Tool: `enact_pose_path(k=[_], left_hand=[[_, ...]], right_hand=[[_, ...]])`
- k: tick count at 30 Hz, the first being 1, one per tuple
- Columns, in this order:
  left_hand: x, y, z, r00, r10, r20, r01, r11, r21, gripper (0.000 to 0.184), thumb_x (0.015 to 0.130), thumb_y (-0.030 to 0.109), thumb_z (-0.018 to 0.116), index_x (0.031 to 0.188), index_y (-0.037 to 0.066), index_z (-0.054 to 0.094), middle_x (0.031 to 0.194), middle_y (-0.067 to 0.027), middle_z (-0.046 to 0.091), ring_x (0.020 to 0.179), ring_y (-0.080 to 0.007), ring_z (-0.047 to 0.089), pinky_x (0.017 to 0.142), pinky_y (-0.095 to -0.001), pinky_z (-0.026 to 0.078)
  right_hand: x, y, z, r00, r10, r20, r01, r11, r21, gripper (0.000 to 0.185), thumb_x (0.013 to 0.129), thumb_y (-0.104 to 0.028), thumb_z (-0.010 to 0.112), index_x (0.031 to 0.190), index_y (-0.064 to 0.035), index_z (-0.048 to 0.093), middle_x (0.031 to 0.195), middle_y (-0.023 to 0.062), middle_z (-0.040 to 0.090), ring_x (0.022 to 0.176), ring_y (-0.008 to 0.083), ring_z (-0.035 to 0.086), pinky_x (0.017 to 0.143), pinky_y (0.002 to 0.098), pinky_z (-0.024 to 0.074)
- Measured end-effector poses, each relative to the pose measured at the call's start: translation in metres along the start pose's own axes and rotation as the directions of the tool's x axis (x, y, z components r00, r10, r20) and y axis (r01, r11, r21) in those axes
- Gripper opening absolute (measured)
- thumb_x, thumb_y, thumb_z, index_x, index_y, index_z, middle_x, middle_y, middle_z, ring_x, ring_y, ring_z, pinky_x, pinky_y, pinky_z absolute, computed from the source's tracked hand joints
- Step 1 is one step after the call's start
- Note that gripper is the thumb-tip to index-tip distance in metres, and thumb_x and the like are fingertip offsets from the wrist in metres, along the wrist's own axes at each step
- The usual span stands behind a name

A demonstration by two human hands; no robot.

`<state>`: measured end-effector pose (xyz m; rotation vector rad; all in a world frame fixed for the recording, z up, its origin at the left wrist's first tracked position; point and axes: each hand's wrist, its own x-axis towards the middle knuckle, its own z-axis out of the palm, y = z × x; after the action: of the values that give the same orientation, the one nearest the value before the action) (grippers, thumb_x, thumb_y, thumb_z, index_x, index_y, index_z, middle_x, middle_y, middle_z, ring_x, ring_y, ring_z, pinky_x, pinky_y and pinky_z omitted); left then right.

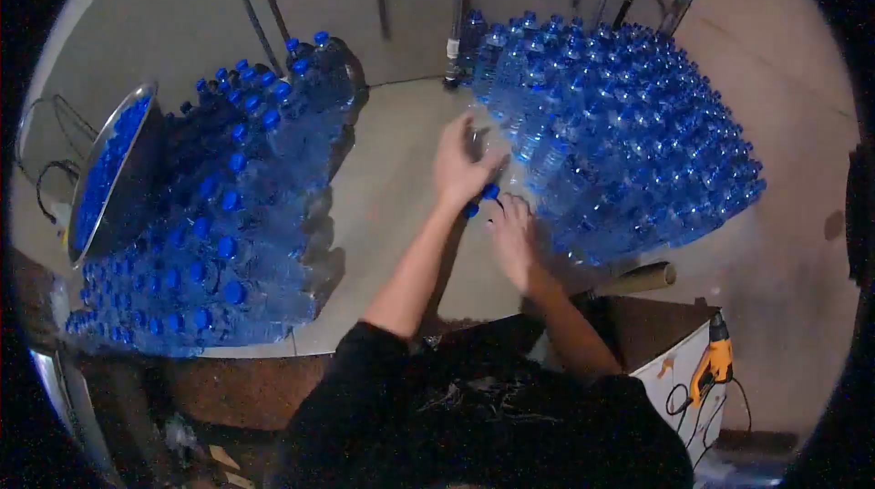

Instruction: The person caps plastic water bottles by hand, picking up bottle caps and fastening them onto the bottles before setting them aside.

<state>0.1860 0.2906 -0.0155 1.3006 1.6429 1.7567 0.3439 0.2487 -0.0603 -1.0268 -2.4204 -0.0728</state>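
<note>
My left hand reaches over the middle of the table, thumb and fingers spread apart. A clear, shiny shape shows in the gap of that hand, too blurred to tell whether it is gripped. Just below and to the right, my right hand has its fingers curled together, their tips beside a blue bottle cap. Another blue cap shows between my two forearms. Close by on the right stand many clear plastic bottles without caps. To the left is a group of bottles topped with blue caps.
A metal bowl full of blue caps leans at the far left. Metal poles rise behind the table. At the lower right are a cardboard tube and a yellow-orange power tool with a cord.
</note>
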Motion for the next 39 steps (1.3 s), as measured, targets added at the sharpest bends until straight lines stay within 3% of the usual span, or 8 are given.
enact_pose_path(k=[3, 5, 12, 23, 27, 30, 34, 39], left_hand=[[0.003, 0.048, 0.053, 0.965, 0.261, 0.020, -0.262, 0.965, 0.015, 0.070, 0.076, 0.026, 0.079, 0.134, 0.004, 0.047, 0.128, -0.0171, 0.053, 0.111, -0.0298, 0.057, 0.097, -0.0390, 0.047], [-0.022, 0.074, 0.071, 0.986, 0.055, -0.155, -0.084, 0.979, -0.187, 0.071, 0.074, 0.027, 0.080, 0.133, 0.004, 0.048, 0.126, -0.0164, 0.052, 0.113, -0.0300, 0.055, 0.097, -0.0409, 0.045], [-0.132, 0.102, 0.076, 0.958, 0.241, 0.153, -0.281, 0.890, 0.358, 0.079, 0.067, 0.033, 0.083, 0.132, 0.005, 0.047, 0.122, -0.0172, 0.054, 0.113, -0.0373, 0.052, 0.094, -0.0445, 0.045], [-0.122, 0.079, 0.075, 0.995, 0.086, 0.056, -0.092, 0.988, 0.123, 0.072, 0.063, 0.021, 0.087, 0.124, 0.010, 0.051, 0.113, -0.0128, 0.058, 0.105, -0.0324, 0.059, 0.086, -0.0409, 0.050], [-0.129, 0.071, 0.023, 0.997, 0.059, -0.041, -0.057, 0.997, 0.056, 0.073, 0.059, 0.024, 0.090, 0.122, 0.010, 0.056, 0.109, -0.0111, 0.059, 0.100, -0.0295, 0.059, 0.084, -0.0389, 0.050], [-0.132, 0.064, -0.042, 0.998, 0.062, -0.014, -0.059, 0.991, 0.124, 0.075, 0.059, 0.020, 0.092, 0.123, 0.007, 0.055, 0.114, -0.0083, 0.058, 0.107, -0.0251, 0.058, 0.089, -0.0385, 0.051], [-0.121, 0.060, -0.123, 0.991, -0.056, 0.120, 0.051, 0.998, 0.046, 0.078, 0.061, 0.019, 0.091, 0.127, 0.007, 0.053, 0.120, -0.0082, 0.056, 0.115, -0.0241, 0.055, 0.095, -0.0407, 0.049], [-0.109, 0.045, -0.156, 0.981, 0.102, 0.165, -0.113, 0.992, 0.062, 0.080, 0.062, 0.021, 0.090, 0.131, 0.007, 0.050, 0.126, -0.0097, 0.054, 0.116, -0.0249, 0.055, 0.098, -0.0402, 0.048]], right_hand=[[-0.008, 0.014, 0.017, 1.000, 0.023, -0.005, -0.022, 0.989, 0.149, 0.041, 0.081, -0.013, 0.065, 0.118, 0.0021, 0.056, 0.119, 0.0208, 0.055, 0.113, 0.0395, 0.050, 0.098, 0.0463, 0.0390], [-0.019, 0.022, 0.034, 0.992, 0.123, -0.035, -0.100, 0.916, 0.389, 0.039, 0.080, -0.013, 0.064, 0.115, 0.0022, 0.057, 0.114, 0.0207, 0.058, 0.112, 0.0386, 0.051, 0.096, 0.0458, 0.0404], [-0.038, 0.044, 0.017, 0.999, 0.054, 0.005, -0.053, 0.950, 0.309, 0.037, 0.080, -0.013, 0.065, 0.113, 0.0019, 0.059, 0.111, 0.0207, 0.059, 0.108, 0.0385, 0.053, 0.094, 0.0464, 0.0419], [-0.092, 0.022, -0.027, 0.945, -0.075, 0.318, -0.059, 0.918, 0.391, 0.035, 0.079, -0.013, 0.066, 0.110, 0.0013, 0.060, 0.106, 0.0207, 0.061, 0.103, 0.0383, 0.056, 0.090, 0.0474, 0.0443], [-0.098, 0.017, -0.072, 0.989, -0.100, 0.110, 0.037, 0.882, 0.470, 0.031, 0.078, -0.011, 0.067, 0.106, 0.0004, 0.064, 0.101, 0.0216, 0.063, 0.094, 0.0404, 0.061, 0.084, 0.0495, 0.0466], [-0.073, 0.012, -0.101, 0.812, 0.213, 0.544, -0.503, 0.728, 0.466, 0.038, 0.089, -0.015, 0.062, 0.124, -0.0015, 0.057, 0.120, 0.0232, 0.060, 0.109, 0.0395, 0.058, 0.094, 0.0463, 0.0456], [-0.006, 0.010, -0.094, 0.963, -0.148, 0.224, 0.016, 0.865, 0.502, 0.029, 0.090, -0.010, 0.062, 0.118, -0.0018, 0.060, 0.114, 0.0204, 0.064, 0.105, 0.0361, 0.062, 0.091, 0.0427, 0.0473], [0.072, -0.052, -0.147, 0.929, -0.223, 0.296, 0.019, 0.827, 0.562, 0.033, 0.086, -0.008, 0.066, 0.119, -0.0054, 0.062, 0.107, 0.0194, 0.066, 0.100, 0.0340, 0.064, 0.085, 0.0405, 0.0508]])
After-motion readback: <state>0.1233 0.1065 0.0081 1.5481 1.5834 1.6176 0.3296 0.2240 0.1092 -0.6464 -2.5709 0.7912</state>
